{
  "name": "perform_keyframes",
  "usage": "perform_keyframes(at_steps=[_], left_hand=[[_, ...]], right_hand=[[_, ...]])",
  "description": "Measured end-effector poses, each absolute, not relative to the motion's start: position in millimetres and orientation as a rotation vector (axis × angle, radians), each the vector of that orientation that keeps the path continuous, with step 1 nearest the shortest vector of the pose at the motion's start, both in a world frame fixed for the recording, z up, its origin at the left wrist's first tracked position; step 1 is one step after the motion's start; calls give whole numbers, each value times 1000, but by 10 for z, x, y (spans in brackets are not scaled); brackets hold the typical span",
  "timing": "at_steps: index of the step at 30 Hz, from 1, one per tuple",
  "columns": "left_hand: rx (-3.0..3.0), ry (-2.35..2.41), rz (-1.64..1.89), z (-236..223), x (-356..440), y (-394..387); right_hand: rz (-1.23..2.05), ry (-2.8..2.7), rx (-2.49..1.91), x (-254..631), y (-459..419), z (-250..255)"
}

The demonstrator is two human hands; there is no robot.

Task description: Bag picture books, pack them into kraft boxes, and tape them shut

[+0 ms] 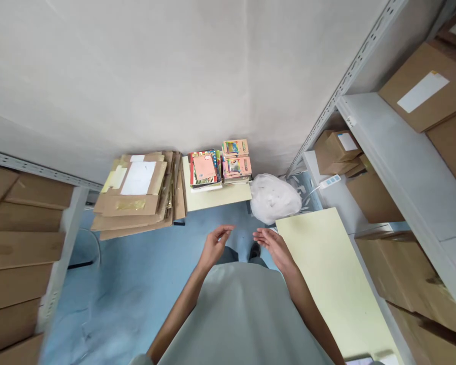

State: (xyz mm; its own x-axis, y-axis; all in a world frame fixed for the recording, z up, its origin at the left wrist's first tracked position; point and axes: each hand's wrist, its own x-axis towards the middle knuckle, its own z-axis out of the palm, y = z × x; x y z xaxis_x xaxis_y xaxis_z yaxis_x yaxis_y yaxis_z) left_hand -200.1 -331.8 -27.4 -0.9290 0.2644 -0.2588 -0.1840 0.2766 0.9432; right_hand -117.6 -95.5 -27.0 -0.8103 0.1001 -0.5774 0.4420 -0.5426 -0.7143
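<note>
My left hand (216, 245) hovers above the blue floor in front of my body, fingers stretched forward and holding nothing. Opposite it, my right hand (274, 245) is also open, palm turned inward, close to the corner of the pale yellow table (338, 274). Neither hand touches anything. Beyond them, a small pale table (216, 199) against the wall bears a stack of books (205, 170) with a pink booklet (204, 167) on top. Beside that stack lie piles of pink-covered books (237, 167).
Flattened cardboard boxes (137, 203) are stacked left of the books. A white plastic bag (275, 199) sits between the two tables. Shelves of cardboard boxes stand on the left (23, 248) and right (425, 86). A power strip (330, 181) rests on the right shelf.
</note>
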Motion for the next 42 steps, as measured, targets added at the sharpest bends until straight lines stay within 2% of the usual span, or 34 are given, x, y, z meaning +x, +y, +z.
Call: perform_keyframes(at_steps=[6, 12, 20, 24, 27, 35, 42], left_hand=[[89, 2274, 1628, -467, -2736, -3249], [349, 2456, 1489, -628, -3903, -3108], [721, 2627, 992, -609, -5884, -2541], [790, 2611, 669, -646, -6513, -2241], [861, 2573, 524, -712, -6729, -2171], [938, 2640, 452, -693, -6719, -2233], [912, 2641, 686, -429, -6720, -2223]], right_hand=[[-2392, 1406, 898, -1839, -829, -306], [-2411, 1469, 1053, -2322, -926, -174], [-2455, 1514, 1299, -2828, -1296, 72], [-2474, 1549, 1414, -2977, -1478, 107], [-2484, 1551, 1499, -3013, -1597, 139], [-2521, 1525, 1644, -3022, -1781, 210], [-2548, 1481, 1675, -2823, -1921, 99]])
